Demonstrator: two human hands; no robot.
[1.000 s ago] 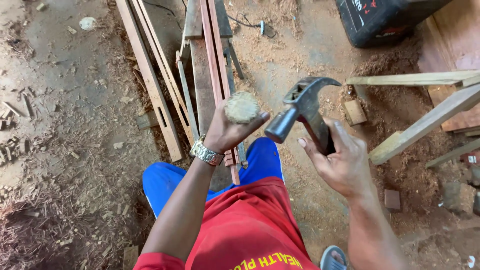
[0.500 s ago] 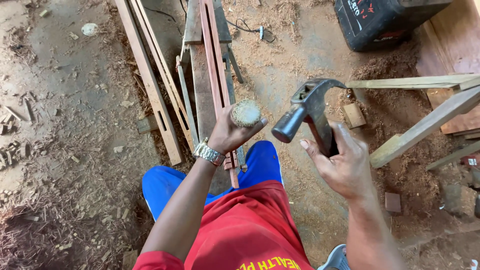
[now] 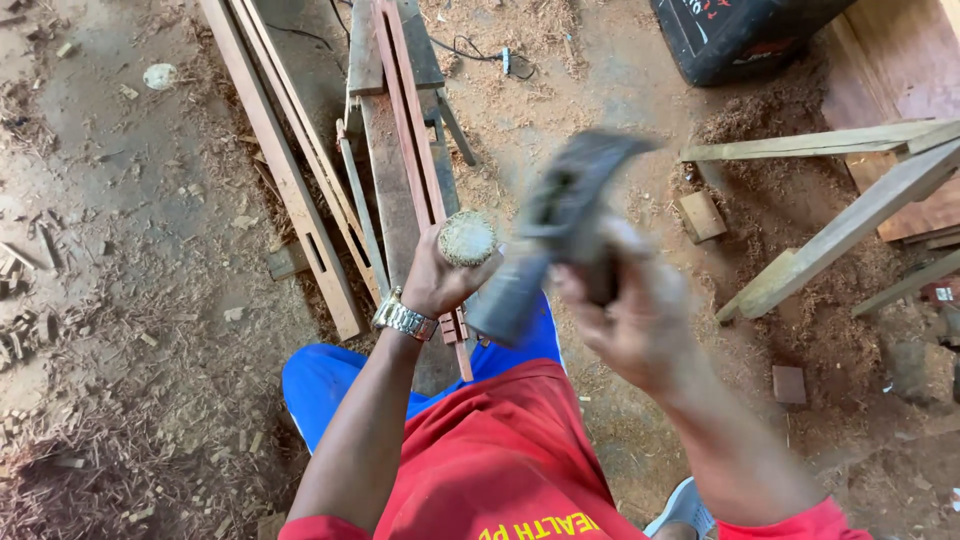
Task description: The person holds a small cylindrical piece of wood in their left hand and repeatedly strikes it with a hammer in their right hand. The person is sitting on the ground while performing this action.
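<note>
The left hand (image 3: pixel 437 280) is wrapping its fingers around a round wooden piece (image 3: pixel 467 238), holding its worn end up right at centre frame. The right hand (image 3: pixel 625 318) is clenching a claw hammer (image 3: pixel 560 215) at about 3 o'clock from it, but both are pretty smeared, so the handle is hard to make out. Long timber strips (image 3: pixel 400 130) are running off toward 12 o'clock, partly hidden behind the hand.

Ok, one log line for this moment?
left hand: grips round wooden peg | right hand: holds blurred hammer beside peg | below: wooden bench
</note>
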